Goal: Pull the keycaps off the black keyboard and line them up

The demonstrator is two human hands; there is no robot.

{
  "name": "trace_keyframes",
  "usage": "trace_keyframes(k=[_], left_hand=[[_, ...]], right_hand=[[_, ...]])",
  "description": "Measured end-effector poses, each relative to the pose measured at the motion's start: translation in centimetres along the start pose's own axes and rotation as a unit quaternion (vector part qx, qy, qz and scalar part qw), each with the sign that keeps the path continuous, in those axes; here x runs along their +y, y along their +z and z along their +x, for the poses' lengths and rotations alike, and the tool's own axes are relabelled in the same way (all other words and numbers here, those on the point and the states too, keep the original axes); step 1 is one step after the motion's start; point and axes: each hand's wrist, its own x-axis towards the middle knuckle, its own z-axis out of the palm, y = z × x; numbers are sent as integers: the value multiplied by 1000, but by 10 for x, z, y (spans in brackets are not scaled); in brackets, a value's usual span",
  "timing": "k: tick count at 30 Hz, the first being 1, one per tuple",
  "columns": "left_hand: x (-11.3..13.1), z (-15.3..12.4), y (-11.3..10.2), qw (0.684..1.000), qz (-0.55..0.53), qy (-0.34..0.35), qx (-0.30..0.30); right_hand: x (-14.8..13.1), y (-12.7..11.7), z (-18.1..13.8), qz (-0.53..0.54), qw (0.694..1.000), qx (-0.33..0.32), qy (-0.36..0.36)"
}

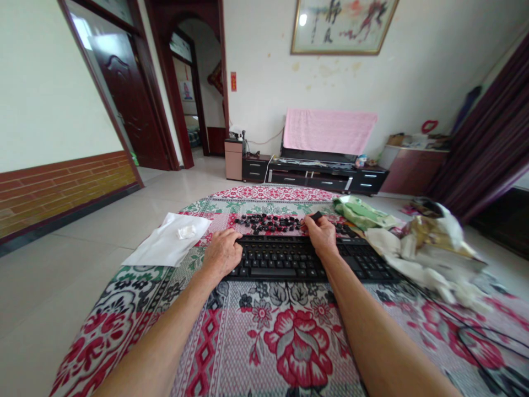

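Observation:
A black computer keyboard (pixel 273 272) lies across the tablecloth, with keycaps on its lower rows and a barer strip along its upper rows. My left hand (pixel 224 252) is closed on the keyboard's left end, fingers curled at its far corner. Over the far edge, right of the middle, my right hand (pixel 322 236) is closed around a small black-handled tool (pixel 316 216); its tip points left and is too small to make out. Loose black keycaps (pixel 268 223) are scattered just beyond the keyboard, close to my right fingers.
On the left, a crumpled white tissue (pixel 187 231) rests on a white sheet (pixel 165 242). A green cloth or bag (pixel 363 214) and crumpled wrappings (pixel 430 248) crowd the right side. A black cable (pixel 475 331) loops over the floral tablecloth (pixel 297 347).

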Motion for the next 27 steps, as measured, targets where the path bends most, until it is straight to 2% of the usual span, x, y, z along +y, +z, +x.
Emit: trace_keyframes(k=[27], left_hand=[[-1, 0, 2, 1000, 23, 3, 12]], right_hand=[[4, 0, 3, -23, 1000, -5, -6]])
